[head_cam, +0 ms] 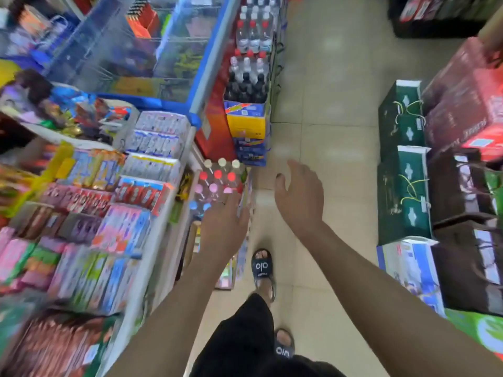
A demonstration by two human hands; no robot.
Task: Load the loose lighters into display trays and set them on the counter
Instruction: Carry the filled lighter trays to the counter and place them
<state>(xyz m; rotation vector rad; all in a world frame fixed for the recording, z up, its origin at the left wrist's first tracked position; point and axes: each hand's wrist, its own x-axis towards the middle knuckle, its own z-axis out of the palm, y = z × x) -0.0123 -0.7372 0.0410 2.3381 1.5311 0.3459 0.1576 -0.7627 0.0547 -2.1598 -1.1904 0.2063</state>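
The person stands in a shop aisle, both arms stretched forward over the tiled floor [321,110]. The left hand [224,227] is spread palm down, empty, just above the shrink-wrapped bottles [217,183] at the end of the counter shelf [152,240]. The right hand [298,197] hangs loose in mid-air with fingers slack, gripping nothing. I can't pick out any lighters or display trays from here; the packets on the shelf are too blurred to tell apart, so I cannot say which way a lighter points or how its long axis lies. Dark sandals [262,268] show below black shorts. Green boxes [402,170] line the right side, and stacked drink bottles [249,63] stand ahead beside a glass-topped freezer [141,50].
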